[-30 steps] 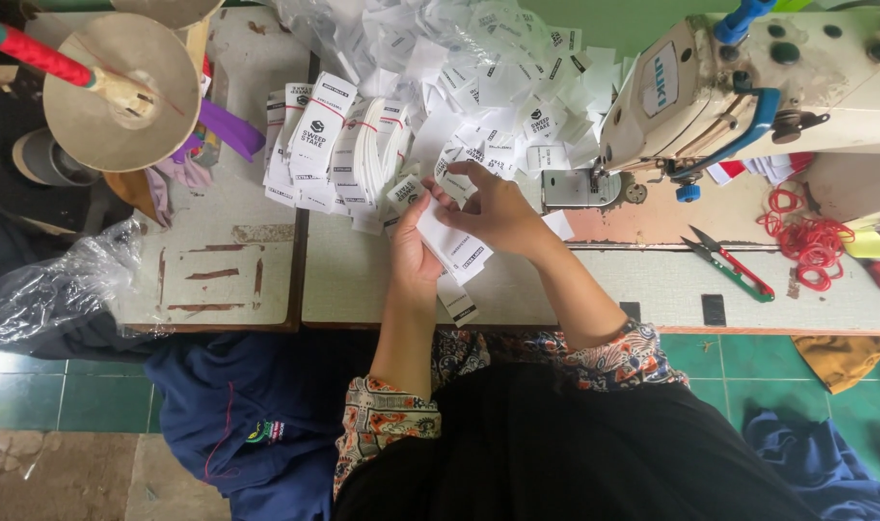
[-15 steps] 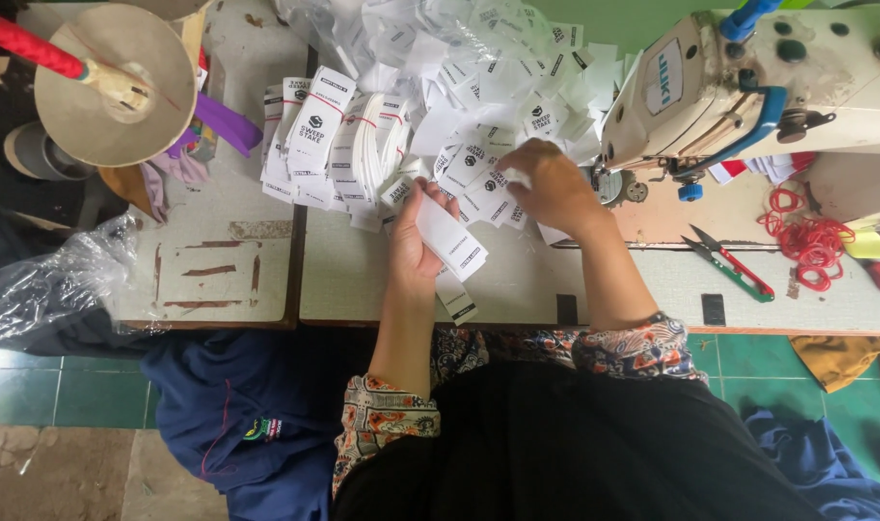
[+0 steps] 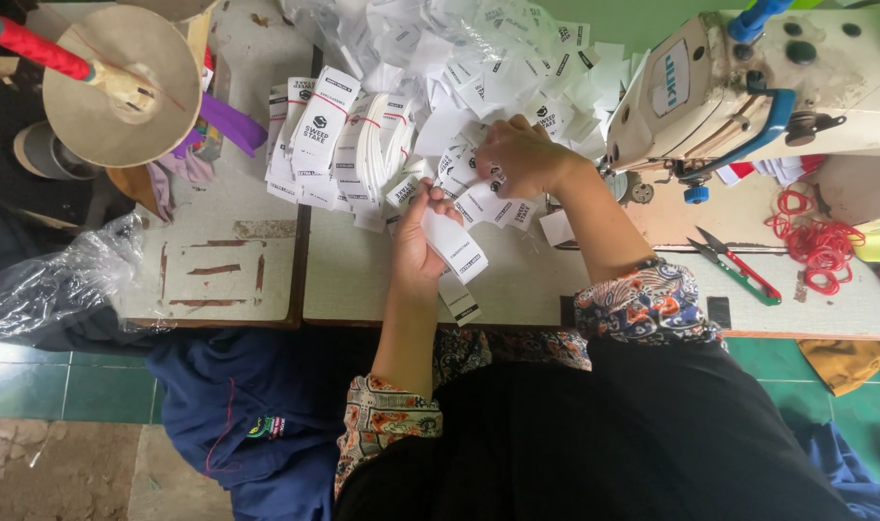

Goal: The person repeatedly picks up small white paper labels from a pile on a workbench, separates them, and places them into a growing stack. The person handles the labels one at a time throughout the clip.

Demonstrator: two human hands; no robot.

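Left hand (image 3: 416, 253) closed on a small stack of white labels (image 3: 456, 246), fingers wrapped around it above the counter (image 3: 536, 289). Right hand (image 3: 522, 154) reaching into the loose label pile (image 3: 478, 58) (grip there hidden), beside the sewing machine (image 3: 748, 87).

We see our left hand (image 3: 416, 253) gripping a small stack of white labels (image 3: 456, 249) over the tabletop (image 3: 363, 285). Our right hand (image 3: 519, 156) reaches into the loose heap of white labels (image 3: 478, 58) beside the sewing machine (image 3: 748, 87). Thread snips (image 3: 734, 266) and red rubber bands (image 3: 814, 236) lie to the right.
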